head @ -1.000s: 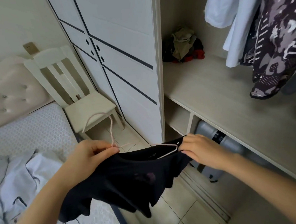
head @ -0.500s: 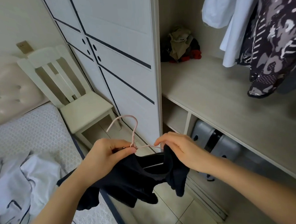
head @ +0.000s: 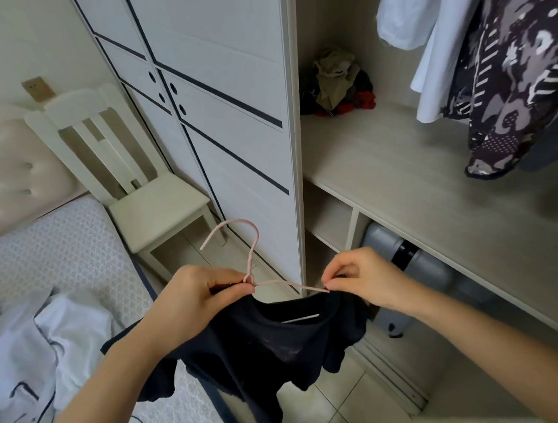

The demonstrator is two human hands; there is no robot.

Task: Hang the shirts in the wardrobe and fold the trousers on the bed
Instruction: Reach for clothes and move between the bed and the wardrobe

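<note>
A black shirt (head: 264, 354) hangs below a thin pink hanger (head: 251, 256), whose hook points up and left. My left hand (head: 198, 299) grips the hanger's neck together with the shirt's collar. My right hand (head: 358, 278) pinches the hanger's right arm and the collar edge over it. Both hands are in front of the open wardrobe (head: 401, 183), above the floor beside the bed (head: 62, 246). A white garment (head: 49, 346) lies crumpled on the bed at the left.
A light blue shirt (head: 424, 36) and a dark patterned garment (head: 512, 79) hang at the wardrobe's top right. A heap of clothes (head: 338, 85) sits at the back of its shelf. A cream chair (head: 151, 200) stands by the closed doors. Grey suitcases (head: 407, 268) fill the space under the shelf.
The hanger has risen with its hook now upright. My right hand moved from the shirt's neck opening outwards along the hanger's right arm, and the collar now sits over the hanger.
</note>
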